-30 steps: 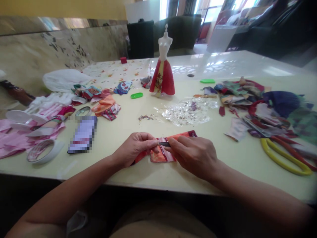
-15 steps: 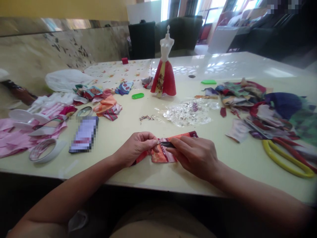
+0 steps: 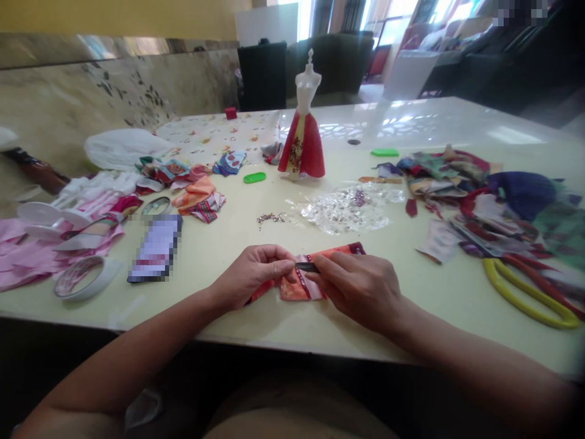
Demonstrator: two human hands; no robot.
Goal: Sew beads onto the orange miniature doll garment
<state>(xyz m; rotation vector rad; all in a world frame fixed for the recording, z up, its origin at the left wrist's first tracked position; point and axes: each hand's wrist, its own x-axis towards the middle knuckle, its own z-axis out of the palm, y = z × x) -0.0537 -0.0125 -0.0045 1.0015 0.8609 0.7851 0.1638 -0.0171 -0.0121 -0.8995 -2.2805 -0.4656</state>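
An orange and red patterned fabric piece [image 3: 320, 268] lies near the front edge of the pale table [image 3: 256, 317]. My left hand [image 3: 249, 274] pinches its left end with curled fingers. My right hand [image 3: 361, 286] is closed on a small dark strip [image 3: 307, 267] held against the fabric's middle, fingertips almost touching the left hand's.
A small white mannequin in a red skirt [image 3: 302, 137] stands at the table's middle back. Fabric scraps [image 3: 479, 189] and yellow-handled scissors [image 3: 530, 292] lie right. A tape roll [image 3: 82, 277], a phone [image 3: 155, 247], pink pieces and folded cloths lie left. A clear bag of sequins [image 3: 347, 210] sits ahead.
The hands have barely shifted; the pinch on the dark strip and fabric stays. The view has moved up slightly.
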